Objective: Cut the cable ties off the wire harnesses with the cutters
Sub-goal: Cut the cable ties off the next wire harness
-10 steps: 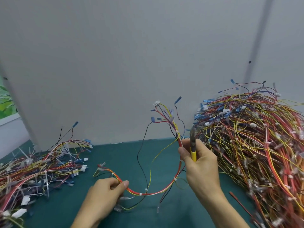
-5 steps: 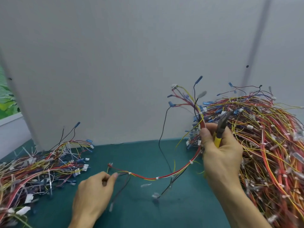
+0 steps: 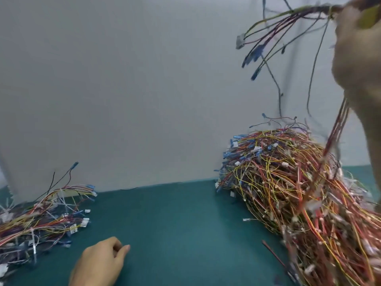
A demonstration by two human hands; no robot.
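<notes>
Up at one o'clock, hard against the top right corner of my view, the right hand (image 3: 358, 54) is clenched around one harness (image 3: 288, 19). A blurred yellow patch that I take for the cutters (image 3: 369, 17) sits in the same fist; I cannot see the blades. From the fist the harness fans toward nine o'clock, its blue terminals and white connector (image 3: 240, 41) hanging in free air in front of the grey wall panel (image 3: 144, 79). Its red strands drop toward the big pile (image 3: 299, 193) at four o'clock, which runs off the right and bottom edges. Bare green mat (image 3: 175, 223) lies open between that heap and the small pile (image 3: 41, 213) at eight o'clock. At seven o'clock the left hand (image 3: 101, 263) rests on the mat, fingers loosely curled, holding nothing.
</notes>
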